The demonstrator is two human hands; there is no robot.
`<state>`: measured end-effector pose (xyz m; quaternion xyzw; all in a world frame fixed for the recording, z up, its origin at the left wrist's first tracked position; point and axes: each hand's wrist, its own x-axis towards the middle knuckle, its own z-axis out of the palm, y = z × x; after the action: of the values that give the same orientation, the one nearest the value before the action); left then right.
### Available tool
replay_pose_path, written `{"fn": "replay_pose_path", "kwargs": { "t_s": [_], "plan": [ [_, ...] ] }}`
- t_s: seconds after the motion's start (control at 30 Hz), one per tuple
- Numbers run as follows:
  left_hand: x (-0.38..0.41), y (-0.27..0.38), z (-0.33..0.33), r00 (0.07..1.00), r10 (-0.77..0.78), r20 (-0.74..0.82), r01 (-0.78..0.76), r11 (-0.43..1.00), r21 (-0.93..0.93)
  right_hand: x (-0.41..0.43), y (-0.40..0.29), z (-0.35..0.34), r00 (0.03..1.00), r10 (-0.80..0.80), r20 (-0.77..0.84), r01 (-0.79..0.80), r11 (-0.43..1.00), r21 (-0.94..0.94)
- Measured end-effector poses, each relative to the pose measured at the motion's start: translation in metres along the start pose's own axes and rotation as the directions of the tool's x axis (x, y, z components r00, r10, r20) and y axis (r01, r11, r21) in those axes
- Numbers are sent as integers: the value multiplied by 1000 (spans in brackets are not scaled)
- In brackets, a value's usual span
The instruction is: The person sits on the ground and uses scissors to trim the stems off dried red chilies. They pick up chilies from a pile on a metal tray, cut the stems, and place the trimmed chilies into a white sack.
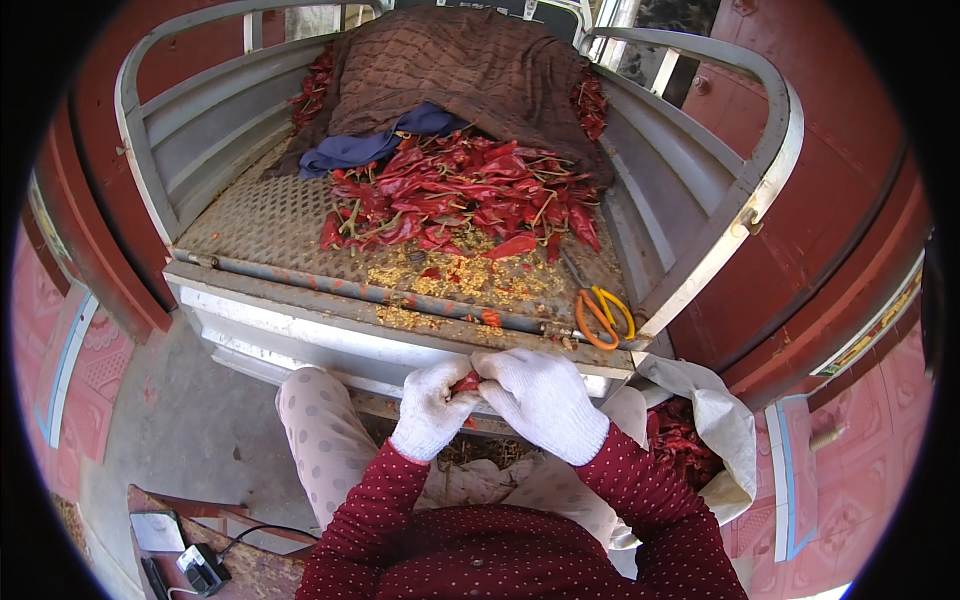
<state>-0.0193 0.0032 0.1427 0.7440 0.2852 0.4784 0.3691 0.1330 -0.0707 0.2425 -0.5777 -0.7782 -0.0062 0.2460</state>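
White knitted gloves cover both hands. Between them, over my lap and in front of the truck bed's edge, is a red dried chili pepper (466, 383). My left hand (435, 407) grips it, and my right hand (541, 401) pinches it from the other side; the fingers hide much of it. Ahead on the metal bed lies a heap of red chilies (472, 187) with stems, and yellow seeds (457, 277) are scattered before it. Scissors with orange and yellow handles (604, 315) rest near the bed's right front corner.
A brown cloth (457, 67) and a blue cloth (375, 146) lie over the heap. Metal side rails (780, 150) flank the bed. At my right stands a white sack (739, 450) holding red chilies. A wooden bench (255, 570) at lower left bears a phone (157, 531) and a plugged cable.
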Motion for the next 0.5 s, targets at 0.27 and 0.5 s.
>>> {"fn": "replay_pose_path", "kwargs": {
  "t_s": [0.27,0.5],
  "plan": [
    [-5,-2,9,999,47,-13,-47,998,32,-7,5,14,998,-60,-5,58,980,-191],
    [-4,1,10,997,72,1,-72,997,-42,-8,6,9,997,-66,32,71,978,-194]
  ]
}}
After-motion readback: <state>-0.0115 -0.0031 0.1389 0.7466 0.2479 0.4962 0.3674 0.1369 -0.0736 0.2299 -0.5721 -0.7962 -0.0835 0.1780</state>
